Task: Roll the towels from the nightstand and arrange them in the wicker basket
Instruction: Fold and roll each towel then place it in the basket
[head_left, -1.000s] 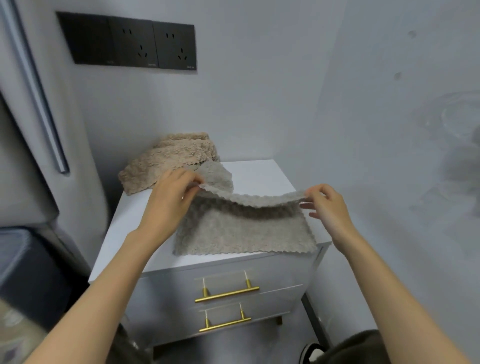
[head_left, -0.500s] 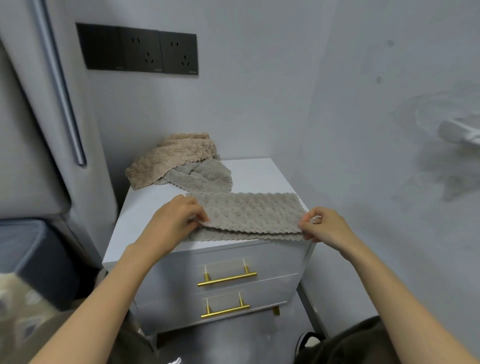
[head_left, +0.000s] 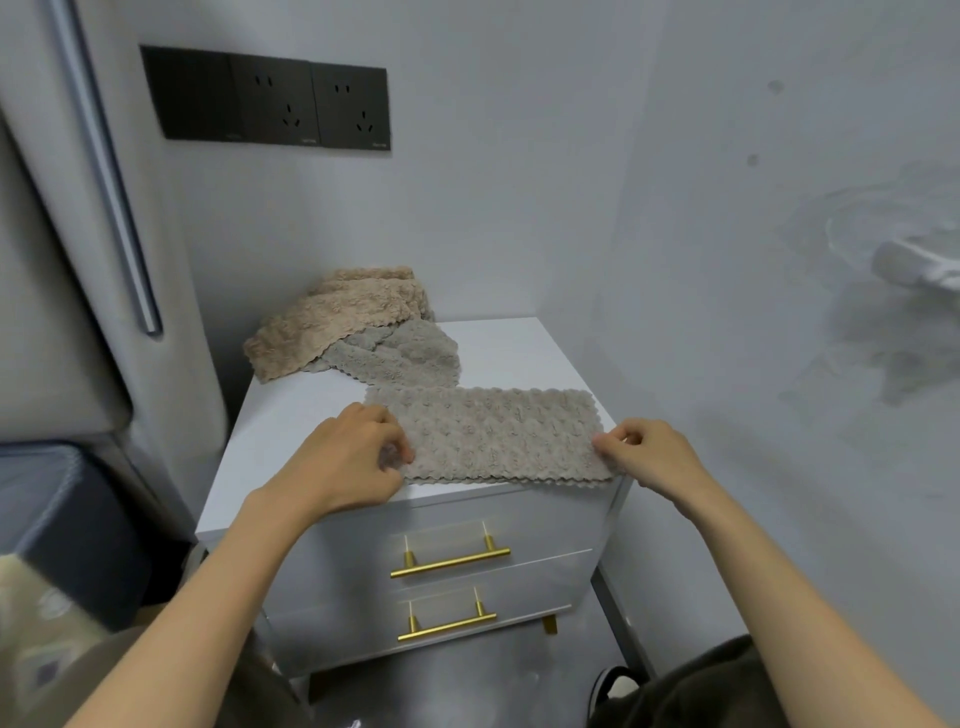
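My left hand and right hand pinch the ends of the towel on the white nightstand. Grey walls corner it, with black sockets above.

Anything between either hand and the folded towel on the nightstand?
Nothing visible: the left hand and right hand each pinch an end of the folded towel. The loose towels lie behind it, at the nightstand's back left. No basket is in view.
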